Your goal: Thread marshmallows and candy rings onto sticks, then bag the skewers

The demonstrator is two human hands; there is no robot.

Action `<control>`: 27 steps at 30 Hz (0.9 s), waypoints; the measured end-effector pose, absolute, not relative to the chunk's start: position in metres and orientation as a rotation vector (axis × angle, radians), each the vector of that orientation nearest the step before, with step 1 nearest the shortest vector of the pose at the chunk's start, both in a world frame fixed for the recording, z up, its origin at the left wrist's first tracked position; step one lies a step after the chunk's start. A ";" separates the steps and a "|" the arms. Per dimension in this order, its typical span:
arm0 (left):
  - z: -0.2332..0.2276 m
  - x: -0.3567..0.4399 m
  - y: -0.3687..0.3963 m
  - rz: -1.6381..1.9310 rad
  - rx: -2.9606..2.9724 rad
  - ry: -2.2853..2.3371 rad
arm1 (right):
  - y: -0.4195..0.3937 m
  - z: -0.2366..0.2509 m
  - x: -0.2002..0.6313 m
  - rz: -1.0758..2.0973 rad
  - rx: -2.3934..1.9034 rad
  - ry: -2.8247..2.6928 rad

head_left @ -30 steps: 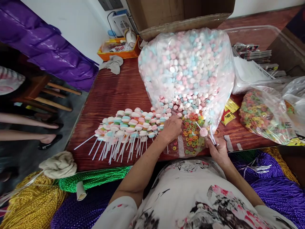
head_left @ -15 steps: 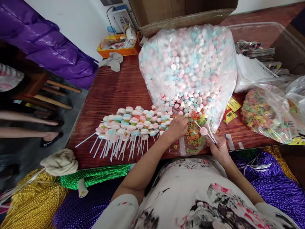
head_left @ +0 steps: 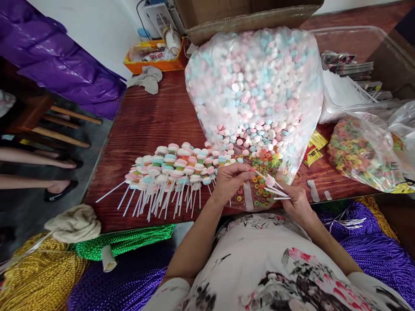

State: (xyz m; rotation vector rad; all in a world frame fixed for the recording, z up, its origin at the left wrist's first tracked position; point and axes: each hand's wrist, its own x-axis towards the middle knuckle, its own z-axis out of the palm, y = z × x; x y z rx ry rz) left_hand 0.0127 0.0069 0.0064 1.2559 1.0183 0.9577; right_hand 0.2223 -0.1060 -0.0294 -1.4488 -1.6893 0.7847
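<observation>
A red-brown table [head_left: 155, 125] fills mid-frame. A heap of finished candy sticks [head_left: 175, 170] lies left of centre, so plenty is done. The big bag [head_left: 253, 86] at upper centre looks nearly full: much is left. The right hand [head_left: 296, 203] grips bare sticks [head_left: 275, 190]; the left hand [head_left: 228, 181] pinches what seems a candy onto one tip.

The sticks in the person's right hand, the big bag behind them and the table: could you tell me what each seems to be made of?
The sticks: thin, white and matte, probably plastic or rolled paper; the look leaves it open. The big bag: clear, thin plastic film, glossy and creased, with the pastel sweets showing through. The table: reddish-brown wood or wood-look laminate, with streaked grain and a slight sheen.
</observation>
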 end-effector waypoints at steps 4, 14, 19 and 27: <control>0.006 0.012 0.006 1.047 1.365 0.984 | -0.110 -0.022 0.223 0.790 -1.459 -1.680; 0.025 0.009 0.024 0.901 1.864 0.774 | -0.102 -0.012 0.227 0.624 -1.630 -1.766; 0.032 0.011 0.034 0.664 1.591 0.736 | -0.097 -0.015 0.228 0.941 -1.320 -1.596; -0.004 0.011 0.023 0.236 2.436 0.883 | -0.103 -0.035 0.242 0.959 -1.328 -1.427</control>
